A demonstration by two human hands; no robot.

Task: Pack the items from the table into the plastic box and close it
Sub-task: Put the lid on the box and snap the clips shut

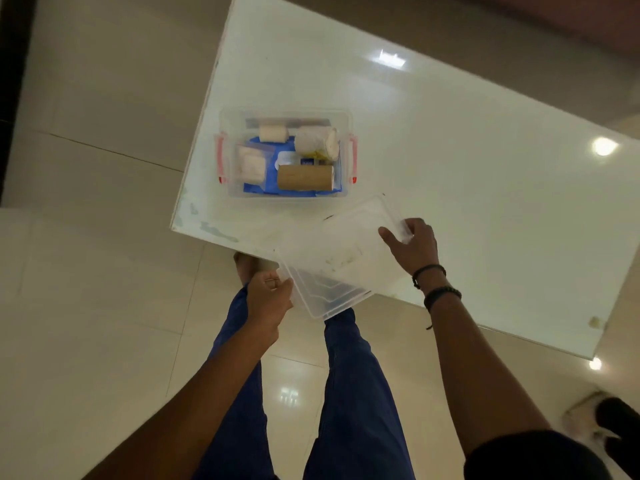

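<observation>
The clear plastic box with red side latches stands open on the white table, near its left edge. Inside lie a brown roll, two white bandage rolls, a zip bag of white pads and a blue pack. The clear lid is held in front of the box, half over the table's near edge. My left hand grips its near left corner. My right hand grips its far right corner.
Glossy beige floor tiles surround the table. My legs in blue trousers and a bare foot are below the table's near corner. A dark shoe lies on the floor at the lower right.
</observation>
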